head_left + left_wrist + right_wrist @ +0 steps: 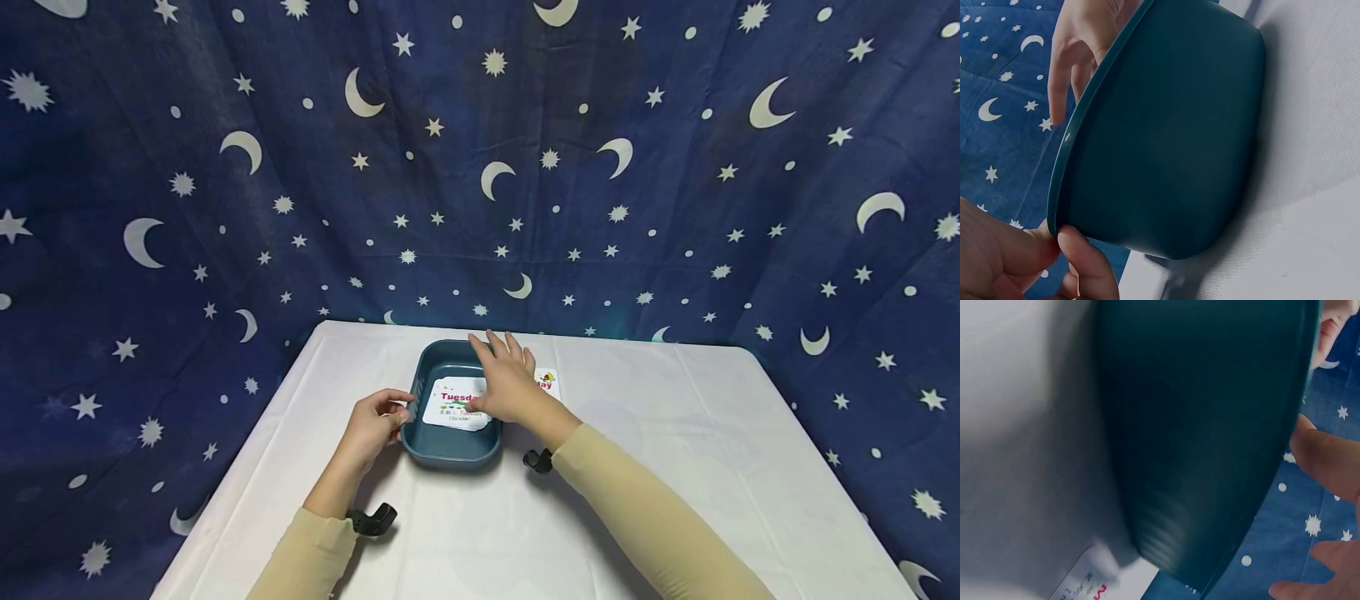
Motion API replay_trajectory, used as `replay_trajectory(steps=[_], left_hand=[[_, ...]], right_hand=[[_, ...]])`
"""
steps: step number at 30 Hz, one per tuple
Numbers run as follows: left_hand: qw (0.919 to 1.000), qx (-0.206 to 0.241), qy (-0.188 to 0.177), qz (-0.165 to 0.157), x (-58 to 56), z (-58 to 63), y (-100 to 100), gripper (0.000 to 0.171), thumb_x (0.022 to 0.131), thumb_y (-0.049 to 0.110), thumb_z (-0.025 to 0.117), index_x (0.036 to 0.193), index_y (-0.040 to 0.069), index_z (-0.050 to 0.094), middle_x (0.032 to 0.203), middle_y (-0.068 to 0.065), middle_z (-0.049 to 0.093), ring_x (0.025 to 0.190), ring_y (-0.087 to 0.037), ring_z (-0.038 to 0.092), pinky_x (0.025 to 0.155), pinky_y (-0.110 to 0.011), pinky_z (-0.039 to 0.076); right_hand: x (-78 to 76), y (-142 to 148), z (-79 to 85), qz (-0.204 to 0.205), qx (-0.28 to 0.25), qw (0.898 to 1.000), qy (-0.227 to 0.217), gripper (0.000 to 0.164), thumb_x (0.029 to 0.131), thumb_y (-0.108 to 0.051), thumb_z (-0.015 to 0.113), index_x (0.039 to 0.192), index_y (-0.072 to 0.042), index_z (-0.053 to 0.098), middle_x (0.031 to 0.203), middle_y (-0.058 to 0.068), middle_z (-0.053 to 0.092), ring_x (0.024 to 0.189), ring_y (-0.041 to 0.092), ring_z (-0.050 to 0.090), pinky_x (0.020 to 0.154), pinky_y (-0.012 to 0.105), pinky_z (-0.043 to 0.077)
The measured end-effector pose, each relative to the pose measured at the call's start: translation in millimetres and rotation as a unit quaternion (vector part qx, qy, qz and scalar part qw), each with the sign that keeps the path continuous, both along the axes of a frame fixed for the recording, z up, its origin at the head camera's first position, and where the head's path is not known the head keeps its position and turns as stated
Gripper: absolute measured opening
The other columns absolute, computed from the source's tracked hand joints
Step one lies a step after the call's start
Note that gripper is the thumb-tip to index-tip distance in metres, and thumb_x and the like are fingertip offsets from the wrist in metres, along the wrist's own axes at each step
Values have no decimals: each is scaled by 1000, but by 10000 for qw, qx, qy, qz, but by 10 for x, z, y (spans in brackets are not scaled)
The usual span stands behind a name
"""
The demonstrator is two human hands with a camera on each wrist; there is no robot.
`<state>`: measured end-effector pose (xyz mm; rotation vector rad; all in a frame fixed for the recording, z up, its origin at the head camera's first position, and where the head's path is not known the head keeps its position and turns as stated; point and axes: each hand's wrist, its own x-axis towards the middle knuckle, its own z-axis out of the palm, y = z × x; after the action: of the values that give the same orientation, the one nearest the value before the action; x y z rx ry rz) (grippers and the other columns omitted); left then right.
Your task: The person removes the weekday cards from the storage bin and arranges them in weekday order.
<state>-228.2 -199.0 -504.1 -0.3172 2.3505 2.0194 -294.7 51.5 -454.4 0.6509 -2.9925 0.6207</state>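
Note:
A dark teal plastic bin point(450, 459) stands on the table with a small stack of white cards point(446, 418) in it. "Tuesday" is printed in red on the top card, with smaller text beneath. My left hand point(372, 427) pinches the bin's left rim between thumb and fingers, as the left wrist view also shows. Over the right rim, my right hand point(510, 387) has its fingers spread, with the thumb reaching in above the cards; whether it touches them I cannot tell. Another white card point(552, 387), ending in "day", lies right of the bin, partly hidden behind this hand.
A white cloth point(675, 467) covers the table. Behind it and at the sides hangs a dark blue curtain point(450, 200) with moons and stars. Each wrist wears a black strap; the left strap point(372, 521) juts out near the table surface.

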Motion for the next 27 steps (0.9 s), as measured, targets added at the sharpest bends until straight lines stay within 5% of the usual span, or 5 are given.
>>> replay_trajectory(steps=[15,27], left_hand=[[9999,115,-44,-38,-21,-1,1,31,98,-10,63,126,-1,73,90,-6,59,68,-13,54,56,-24,54],[9999,132,-20,-66,-21,13,3,31,98,-10,63,126,-1,73,88,-5,59,66,-13,53,55,-25,52]], right_hand=[[-43,-236,-118,506,822,9952,-154,107,79,-44,96,167,-23,38,175,15,32,165,45,15,131,72,11],[-82,-291,-254,720,1201,9898,-265,113,78,-44,96,169,-24,34,174,15,35,164,43,21,134,64,17]])
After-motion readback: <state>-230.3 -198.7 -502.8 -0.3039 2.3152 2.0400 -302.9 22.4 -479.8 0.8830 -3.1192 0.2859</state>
